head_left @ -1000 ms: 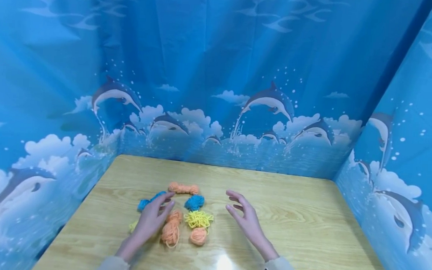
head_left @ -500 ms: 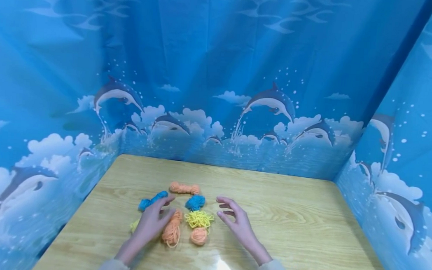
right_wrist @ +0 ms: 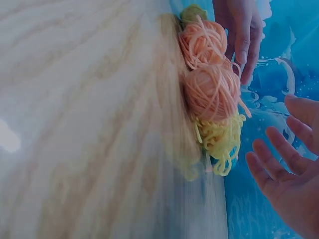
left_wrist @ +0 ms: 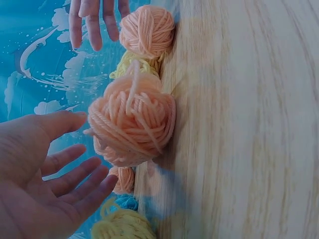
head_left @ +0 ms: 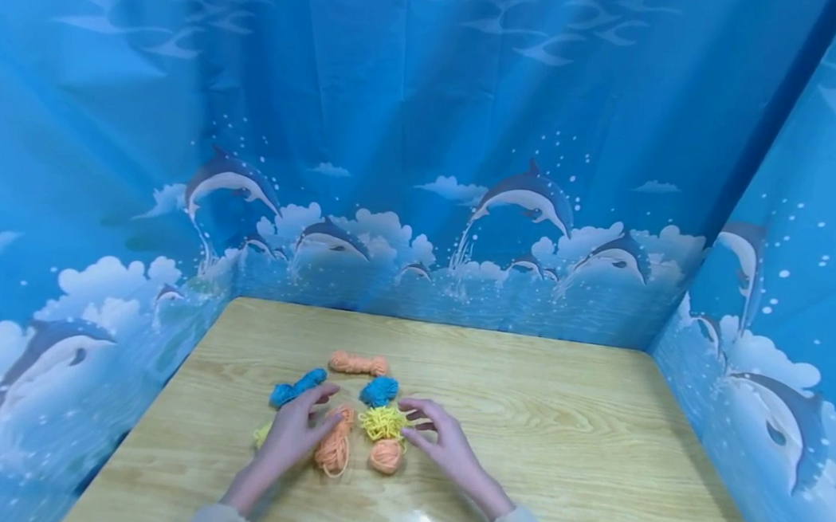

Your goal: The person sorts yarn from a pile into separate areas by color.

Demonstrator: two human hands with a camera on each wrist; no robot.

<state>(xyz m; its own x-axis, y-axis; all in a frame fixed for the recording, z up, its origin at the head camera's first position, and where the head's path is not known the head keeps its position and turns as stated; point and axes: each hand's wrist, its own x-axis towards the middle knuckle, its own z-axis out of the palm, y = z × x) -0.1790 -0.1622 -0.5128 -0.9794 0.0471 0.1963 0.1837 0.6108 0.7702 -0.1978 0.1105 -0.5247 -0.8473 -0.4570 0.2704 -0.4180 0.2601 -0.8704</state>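
Note:
My left hand (head_left: 291, 433) hovers beside a long orange yarn skein (head_left: 334, 450), its fingers loosely bent and holding nothing. The left wrist view has that skein (left_wrist: 133, 127) end-on, with the thumb close to it; whether they touch I cannot tell. To the right, my right hand (head_left: 446, 446) is near a loose yellow yarn bundle (head_left: 379, 423) and a round orange yarn ball (head_left: 385, 456). In the right wrist view its fingers (right_wrist: 279, 157) are spread and apart from the yellow loops (right_wrist: 222, 139). Just behind the yellow bundle lies a blue yarn ball (head_left: 379, 392).
A blue skein (head_left: 298, 388) lies beyond my left hand, and an orange skein (head_left: 358, 363) lies farthest back. Partly hidden by the left hand is yellow-green yarn (head_left: 260, 435). The wooden table (head_left: 558, 429) ends at a blue dolphin-print curtain (head_left: 426, 134).
My right hand has moved left and slightly nearer to me, up to the yellow bundle. The left hand stays nearly in place, and the yarn keeps its arrangement.

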